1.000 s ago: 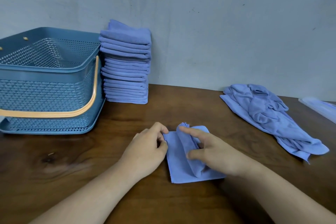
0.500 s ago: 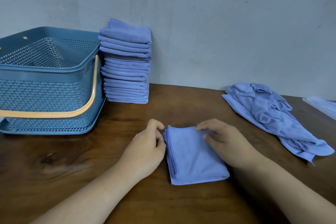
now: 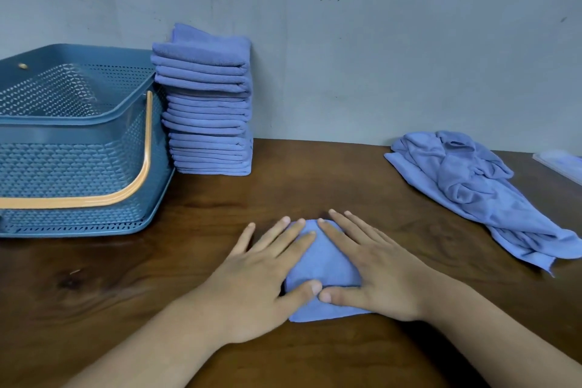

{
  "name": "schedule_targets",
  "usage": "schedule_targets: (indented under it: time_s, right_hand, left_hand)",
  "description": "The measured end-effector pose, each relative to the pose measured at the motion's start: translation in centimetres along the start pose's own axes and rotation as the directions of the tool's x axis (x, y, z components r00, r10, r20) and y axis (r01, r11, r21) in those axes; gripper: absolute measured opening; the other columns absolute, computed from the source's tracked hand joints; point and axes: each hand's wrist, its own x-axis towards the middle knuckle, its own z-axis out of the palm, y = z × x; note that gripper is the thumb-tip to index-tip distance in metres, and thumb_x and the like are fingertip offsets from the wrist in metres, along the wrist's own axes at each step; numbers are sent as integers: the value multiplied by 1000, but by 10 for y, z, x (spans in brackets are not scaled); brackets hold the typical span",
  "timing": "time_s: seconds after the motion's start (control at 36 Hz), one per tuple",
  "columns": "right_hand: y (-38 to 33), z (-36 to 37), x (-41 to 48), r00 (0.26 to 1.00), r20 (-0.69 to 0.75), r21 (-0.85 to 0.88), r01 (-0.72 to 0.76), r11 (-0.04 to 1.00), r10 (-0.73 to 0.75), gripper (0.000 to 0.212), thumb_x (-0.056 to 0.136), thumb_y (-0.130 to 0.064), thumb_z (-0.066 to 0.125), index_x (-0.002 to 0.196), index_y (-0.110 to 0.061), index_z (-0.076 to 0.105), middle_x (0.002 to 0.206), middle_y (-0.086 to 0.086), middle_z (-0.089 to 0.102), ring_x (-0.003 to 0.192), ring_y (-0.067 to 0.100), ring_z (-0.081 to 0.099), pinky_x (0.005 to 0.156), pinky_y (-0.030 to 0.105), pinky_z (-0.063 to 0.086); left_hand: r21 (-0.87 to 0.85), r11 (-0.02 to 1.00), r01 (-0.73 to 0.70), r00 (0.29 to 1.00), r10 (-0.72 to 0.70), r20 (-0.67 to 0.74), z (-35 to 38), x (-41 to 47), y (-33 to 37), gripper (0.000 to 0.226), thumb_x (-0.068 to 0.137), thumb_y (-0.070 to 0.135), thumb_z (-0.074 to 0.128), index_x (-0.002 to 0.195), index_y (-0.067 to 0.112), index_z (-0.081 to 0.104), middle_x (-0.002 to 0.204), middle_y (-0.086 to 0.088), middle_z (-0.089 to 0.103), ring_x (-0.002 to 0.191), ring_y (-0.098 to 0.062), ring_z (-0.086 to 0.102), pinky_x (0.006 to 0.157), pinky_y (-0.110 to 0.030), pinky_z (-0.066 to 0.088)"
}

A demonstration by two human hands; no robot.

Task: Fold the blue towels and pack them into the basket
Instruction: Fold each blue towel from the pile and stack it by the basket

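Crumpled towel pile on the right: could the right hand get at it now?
Probably yes: only open table lies between the right hand, flat on the folded towel, and the crumpled pile.

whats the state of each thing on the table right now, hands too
folded towel: flat on the table, pressed under both hands
left hand: fingers straight, palm down on the towel
right hand: fingers straight, palm down on the towel
stack of towels: folded, piled upright beside the basket
heap of towels: unfolded, crumpled
basket: upright, no lid
handle: lowered against the basket's side
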Motion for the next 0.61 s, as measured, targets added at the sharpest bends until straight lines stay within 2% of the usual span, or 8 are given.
schedule_targets:
  time_s: [0.14,0.22,0.31,0.36,0.39,0.44,0.53,0.61]
  right_hand:
    - [4,2,-1,1000,-15,-3,12,1000,-12,107,80,-102,33,160,-54,-20,166,-29,-31,151,-5,-33,132,37,-2]
    - [7,9,-5,993,-108,142,61,988,-46,96,88,-92,41,164,-54,-3,169,-31,-19,155,-6,-23,131,36,2]
    - [17,10,-12,912,-384,449,48,892,144,67,97,-75,48,157,-48,39,166,-33,25,156,-6,17,126,33,22]
    - [25,5,-13,778,-517,488,-75,869,357,42,101,-70,44,124,-45,67,135,-30,58,131,-4,48,112,37,43]
    - [28,2,-12,729,-541,456,-164,875,419,37,101,-70,44,102,-42,69,114,-25,64,114,0,54,100,40,49]
    - [28,-2,-12,726,-505,358,-316,879,467,43,97,-72,46,76,-37,60,87,-17,61,90,5,53,85,43,50]
    - [20,-1,-12,801,-313,384,-384,840,510,53,91,-80,50,73,-32,62,78,-14,63,80,6,58,76,37,48]
    - [16,0,-8,817,-241,424,-396,814,523,52,85,-81,58,75,-30,63,77,-13,65,78,7,61,69,31,43]
  left_hand:
    - [7,994,106,987,-106,124,-7,-1,-6,99,88,95,20,161,46,-25,161,35,-36,149,8,-34,130,-47,-14]
    - [-47,994,98,989,-92,116,-5,-2,-8,101,86,97,22,163,47,-20,162,37,-33,149,10,-33,130,-45,-14]
    - [-220,970,98,989,-120,-87,-3,2,-15,90,88,93,27,165,49,10,169,37,-1,156,11,-7,132,-37,2]
    - [-382,919,99,932,-220,-287,-5,4,-18,68,96,80,30,155,46,36,159,34,30,150,9,23,127,-33,25]
    - [-440,892,108,898,-278,-342,-6,4,-18,60,99,75,30,149,45,43,151,34,39,143,10,32,120,-29,32]
    - [-503,855,128,856,-352,-380,-8,5,-18,52,100,68,29,142,44,48,137,35,46,134,11,39,109,-23,37]
    - [-541,832,127,843,-378,-384,-8,5,-14,40,104,60,32,136,44,50,129,35,49,129,10,44,103,-21,40]
    - [-530,835,148,850,-382,-364,-6,5,-12,35,106,55,33,135,45,49,129,32,49,128,8,46,103,-22,40]
